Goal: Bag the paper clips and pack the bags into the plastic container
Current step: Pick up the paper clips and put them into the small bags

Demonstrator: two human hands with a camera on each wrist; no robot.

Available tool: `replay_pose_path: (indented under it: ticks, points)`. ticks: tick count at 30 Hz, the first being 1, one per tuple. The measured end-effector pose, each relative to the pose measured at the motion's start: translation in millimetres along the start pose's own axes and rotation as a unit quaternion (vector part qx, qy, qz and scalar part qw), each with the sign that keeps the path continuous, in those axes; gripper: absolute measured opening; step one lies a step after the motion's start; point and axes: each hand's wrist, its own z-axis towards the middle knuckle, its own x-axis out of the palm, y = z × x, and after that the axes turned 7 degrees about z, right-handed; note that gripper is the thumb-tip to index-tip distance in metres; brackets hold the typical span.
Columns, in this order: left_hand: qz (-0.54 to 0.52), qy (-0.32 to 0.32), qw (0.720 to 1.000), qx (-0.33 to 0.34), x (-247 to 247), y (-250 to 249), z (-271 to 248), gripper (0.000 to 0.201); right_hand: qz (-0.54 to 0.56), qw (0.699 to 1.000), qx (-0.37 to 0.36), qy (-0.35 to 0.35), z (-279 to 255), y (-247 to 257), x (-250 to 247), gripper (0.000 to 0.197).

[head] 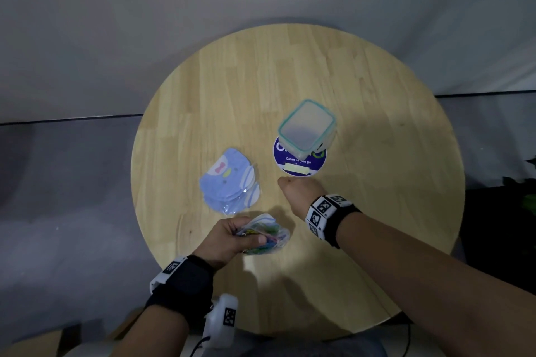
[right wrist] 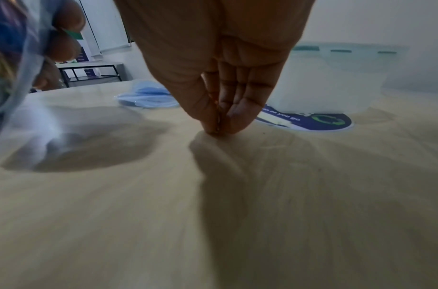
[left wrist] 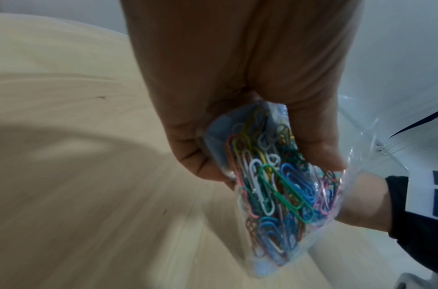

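Observation:
My left hand grips a clear bag stuffed with coloured paper clips just above the table's near side; in the left wrist view the fingers and thumb curl round its upper part. My right hand is down on the wood in front of the sticker, with its fingertips bunched in a pinch on something small that looks like a paper clip. The plastic container, clear with a teal-rimmed lid on it, stands beyond the right hand. It also shows in the right wrist view as the plastic container.
A stack of blue cartoon-printed bags lies left of the right hand. A round blue sticker sits under the container's near edge. The round wooden table has bare wood at the right and far side.

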Motion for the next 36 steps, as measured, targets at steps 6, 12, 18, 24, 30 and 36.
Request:
replay_pose_path:
  ticks: [6,12,18,24,30,36]
  points:
    - [-0.006,0.004,1.0,-0.011,1,0,-2,0.04,0.066,0.994,0.084,0.032,11,3,-1,0.01]
    - [-0.009,-0.01,1.0,-0.013,1,-1,-3,0.033,0.058,0.993,0.088,0.055,17,8,-2,0.014]
    - [-0.007,-0.009,1.0,-0.004,2,-3,-2,0.033,0.061,0.993,0.094,0.04,19,5,2,0.019]
    - [-0.008,-0.01,1.0,-0.001,2,0,4,0.036,0.121,0.986,0.113,-0.004,9,-3,11,0.011]
    - [-0.012,-0.007,1.0,0.001,5,2,11,0.04,0.185,0.973,0.136,0.018,-10,-12,18,0.019]
    - [0.006,-0.007,1.0,0.002,12,-3,14,0.028,0.473,0.869,0.088,-0.115,-36,-4,-28,0.008]
